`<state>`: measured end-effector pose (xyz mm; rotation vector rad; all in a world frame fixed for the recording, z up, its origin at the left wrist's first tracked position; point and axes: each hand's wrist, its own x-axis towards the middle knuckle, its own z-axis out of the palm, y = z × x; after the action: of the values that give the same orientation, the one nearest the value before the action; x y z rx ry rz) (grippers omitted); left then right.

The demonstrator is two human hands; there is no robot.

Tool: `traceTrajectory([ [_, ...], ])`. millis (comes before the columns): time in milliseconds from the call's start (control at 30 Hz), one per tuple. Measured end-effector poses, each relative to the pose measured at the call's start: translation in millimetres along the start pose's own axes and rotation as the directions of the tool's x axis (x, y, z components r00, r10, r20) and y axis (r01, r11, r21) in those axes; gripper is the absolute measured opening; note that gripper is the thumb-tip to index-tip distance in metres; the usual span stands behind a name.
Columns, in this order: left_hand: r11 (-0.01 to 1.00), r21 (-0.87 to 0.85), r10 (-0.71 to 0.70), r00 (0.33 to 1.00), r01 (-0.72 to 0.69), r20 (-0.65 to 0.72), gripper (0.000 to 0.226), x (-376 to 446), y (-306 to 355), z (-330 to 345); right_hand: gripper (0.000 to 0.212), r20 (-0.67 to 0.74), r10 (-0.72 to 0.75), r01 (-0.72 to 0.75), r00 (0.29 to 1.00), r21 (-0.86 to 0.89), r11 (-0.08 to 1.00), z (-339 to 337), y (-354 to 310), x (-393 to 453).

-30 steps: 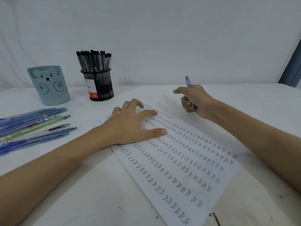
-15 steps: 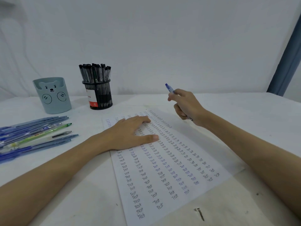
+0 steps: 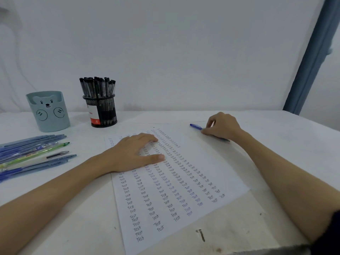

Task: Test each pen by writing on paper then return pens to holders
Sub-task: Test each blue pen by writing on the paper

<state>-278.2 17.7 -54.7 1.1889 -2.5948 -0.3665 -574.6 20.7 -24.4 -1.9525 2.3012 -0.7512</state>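
A white sheet of paper [image 3: 211,162] covered with rows of the word "Test" lies on the table in front of me. My left hand [image 3: 134,153] rests flat on its upper left part, fingers straight. My right hand [image 3: 222,127] is at the paper's far right corner, its fingers curled over a blue pen [image 3: 196,126] that lies almost flat on the table. A black mesh holder [image 3: 102,113] full of black pens stands at the back. Beside it is a light blue bear holder [image 3: 48,111].
Several blue pens, a green one and a clear one [image 3: 33,153] lie in a loose pile at the table's left edge. A blue curtain [image 3: 311,57] hangs at the right. Small dark marks [image 3: 201,234] dot the white tablecloth near the front edge.
My right hand has lowered from a raised position down to the table with the blue pen, which now lies nearly flat. The paper looks turned in view. My left hand stays on the paper.
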Motion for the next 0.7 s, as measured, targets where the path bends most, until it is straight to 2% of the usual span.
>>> traceTrajectory([
  [67, 1.000, 0.020, 0.017, 1.000, -0.016, -0.018, 0.087, -1.1, 0.3, -0.7, 0.020, -0.004, -0.001, 0.001, 1.000, -0.021, 1.000, -1.5, -3.3, -0.8],
  [133, 0.999, -0.031, 0.013, 0.999, -0.014, -0.040, 0.078, -8.3, 1.5, -5.4, 0.023, -0.027, -0.024, 0.023, 0.999, -0.058, 0.998, -2.0, -10.5, -2.0],
  [267, 0.992, -0.123, -0.037, 0.993, 0.023, -0.113, 0.050, -44.8, 1.0, -21.5, 0.017, -0.119, -0.142, 0.139, 0.983, -0.032, 0.990, -2.0, -50.2, -6.9],
  [367, 0.997, -0.066, -0.049, 0.985, 0.038, -0.168, 0.035, -89.8, -6.2, -28.9, 0.021, -0.018, -0.299, 0.300, 0.954, 0.049, 0.953, -1.5, -105.5, -22.1],
  [433, 0.998, -0.036, -0.064, 0.981, 0.058, -0.185, 0.034, -125.7, -16.9, -32.8, 0.022, 0.069, -0.434, 0.426, 0.898, 0.104, 0.899, 3.0, -148.6, -36.3],
  [500, 0.994, -0.017, -0.111, 0.973, 0.110, -0.202, 0.041, -160.6, -28.5, -37.9, 0.020, 0.125, -0.537, 0.520, 0.834, 0.146, 0.842, 13.4, -191.2, -50.4],
  [633, 0.972, -0.030, -0.232, 0.933, 0.233, -0.276, 0.048, -209.1, -47.0, -47.5, 0.017, 0.189, -0.677, 0.639, 0.712, 0.226, 0.735, 44.6, -257.2, -78.6],
  [700, 0.963, -0.037, -0.265, 0.912, 0.267, -0.312, 0.049, -221.6, -55.0, -49.2, 0.019, 0.199, -0.710, 0.673, 0.675, 0.227, 0.703, 62.4, -277.5, -89.9],
])
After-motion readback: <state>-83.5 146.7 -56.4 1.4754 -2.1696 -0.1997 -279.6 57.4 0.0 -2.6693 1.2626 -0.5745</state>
